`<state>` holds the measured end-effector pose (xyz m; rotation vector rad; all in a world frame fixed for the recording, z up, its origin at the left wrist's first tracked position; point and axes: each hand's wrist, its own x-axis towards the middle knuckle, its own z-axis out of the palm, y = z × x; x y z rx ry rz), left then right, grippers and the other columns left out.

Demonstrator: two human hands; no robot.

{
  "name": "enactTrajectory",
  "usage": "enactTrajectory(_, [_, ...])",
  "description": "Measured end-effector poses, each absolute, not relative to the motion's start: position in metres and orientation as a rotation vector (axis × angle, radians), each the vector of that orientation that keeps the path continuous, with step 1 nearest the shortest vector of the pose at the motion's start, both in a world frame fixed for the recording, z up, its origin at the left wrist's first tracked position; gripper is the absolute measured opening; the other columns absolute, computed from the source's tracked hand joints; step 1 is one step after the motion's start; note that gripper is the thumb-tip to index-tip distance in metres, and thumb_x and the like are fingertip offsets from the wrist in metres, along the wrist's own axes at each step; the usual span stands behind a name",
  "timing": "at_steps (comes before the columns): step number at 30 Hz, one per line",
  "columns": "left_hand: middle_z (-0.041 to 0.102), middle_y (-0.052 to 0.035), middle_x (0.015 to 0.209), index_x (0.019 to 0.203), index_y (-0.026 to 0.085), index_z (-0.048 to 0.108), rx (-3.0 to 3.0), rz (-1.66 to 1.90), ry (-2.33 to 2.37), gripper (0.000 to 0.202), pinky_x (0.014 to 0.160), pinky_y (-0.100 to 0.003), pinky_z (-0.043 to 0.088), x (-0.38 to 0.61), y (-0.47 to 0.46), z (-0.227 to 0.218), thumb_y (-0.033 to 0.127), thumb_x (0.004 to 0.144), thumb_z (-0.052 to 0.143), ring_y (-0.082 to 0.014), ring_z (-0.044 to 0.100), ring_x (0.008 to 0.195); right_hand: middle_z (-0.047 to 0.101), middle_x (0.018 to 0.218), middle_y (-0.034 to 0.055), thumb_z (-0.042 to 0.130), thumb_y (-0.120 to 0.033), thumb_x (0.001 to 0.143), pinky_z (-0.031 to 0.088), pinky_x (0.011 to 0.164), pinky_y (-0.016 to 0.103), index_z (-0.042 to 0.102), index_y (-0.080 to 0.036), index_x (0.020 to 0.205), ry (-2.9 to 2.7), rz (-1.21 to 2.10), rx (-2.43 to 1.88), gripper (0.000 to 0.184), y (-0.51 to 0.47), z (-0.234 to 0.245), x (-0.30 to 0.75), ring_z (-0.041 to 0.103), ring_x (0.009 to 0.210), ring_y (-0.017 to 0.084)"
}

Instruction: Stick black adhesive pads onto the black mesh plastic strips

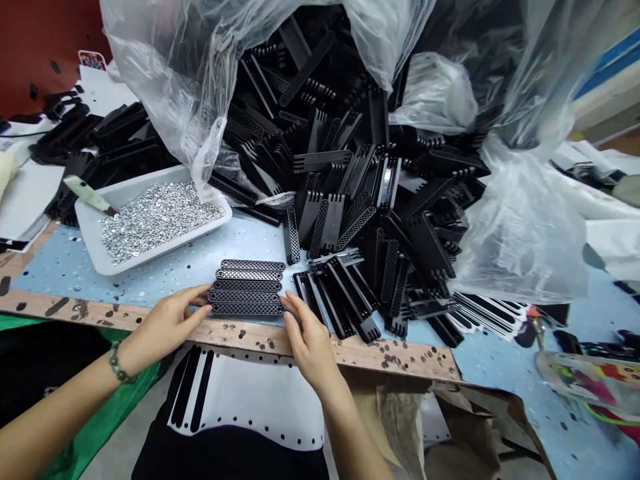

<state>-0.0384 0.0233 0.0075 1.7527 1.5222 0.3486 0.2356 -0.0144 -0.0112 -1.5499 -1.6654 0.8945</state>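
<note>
Left hand (167,327), right hand (310,343) — black strips (246,288) between, running left-right.

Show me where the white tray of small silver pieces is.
In the head view, the white tray sits left of centre on the blue table, just beyond the left hand and left of the heap of black slotted parts.
</note>
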Motion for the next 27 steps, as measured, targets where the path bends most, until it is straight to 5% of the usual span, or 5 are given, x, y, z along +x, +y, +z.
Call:
enactTrajectory(14, [0.062,-0.0051,0.099,0.114,0.024,0.062,1.925,0.764,1.434,0.027,0.07,-0.028,0.055,-0.017,-0.013,0.053,0.038,0.092,0.054,-0.0171,0.063,0.081,0.046,0.144,0.0092,0.058,-0.041,0.09,0.041,0.108,0.047,0.03,-0.03,0.146,-1.14,0.994,-1.064,0.064,-0.037,0.007,0.201,0.048,0.13,0.025])
enactTrajectory(18, [0.066,-0.0061,0.108,0.117,0.024,0.061,2.035,0.634,1.038,0.028,0.073,-0.028,0.057,0.039,-0.032,0.053,0.036,0.093,0.053,-0.0184,0.065,0.088,0.066,0.118,0.0098,0.048,-0.052,0.091,0.05,0.095,0.046,0.048,-0.025,0.131,-1.058,1.169,-0.98,0.048,-0.069,0.006,0.218,0.062,0.111,0.026])
enactTrajectory(23, [0.052,-0.0089,0.14,0.147,0.028,0.031,2.221,0.438,0.798,0.058,0.086,-0.033,0.057,0.069,-0.044,0.042,0.042,0.094,0.049,-0.0227,0.064,0.108,0.067,0.083,0.0054,0.055,-0.053,0.084,0.05,0.077,0.038,0.06,-0.021,0.099,-1.119,0.252,-1.83,0.035,-0.134,0.04,0.367,0.064,0.082,0.025])
enactTrajectory(25, [0.057,-0.0053,0.135,0.142,0.03,0.039,2.293,0.398,0.749,0.051,0.093,-0.035,0.055,0.064,-0.041,0.04,0.043,0.094,0.049,-0.0232,0.062,0.114,0.067,0.092,0.0099,0.049,-0.053,0.086,0.046,0.079,0.04,0.059,-0.019,0.104,-1.001,-0.084,-2.303,0.04,-0.158,0.054,0.429,0.062,0.089,0.029])
enactTrajectory(27, [0.062,-0.0025,0.13,0.135,0.031,0.048,2.355,0.376,0.689,0.044,0.097,-0.035,0.053,0.059,-0.039,0.039,0.044,0.094,0.049,-0.0234,0.061,0.116,0.067,0.098,0.0134,0.049,-0.051,0.087,0.045,0.079,0.04,0.059,-0.018,0.108,-0.966,-0.004,-2.665,0.041,-0.172,0.058,0.47,0.062,0.091,0.031])
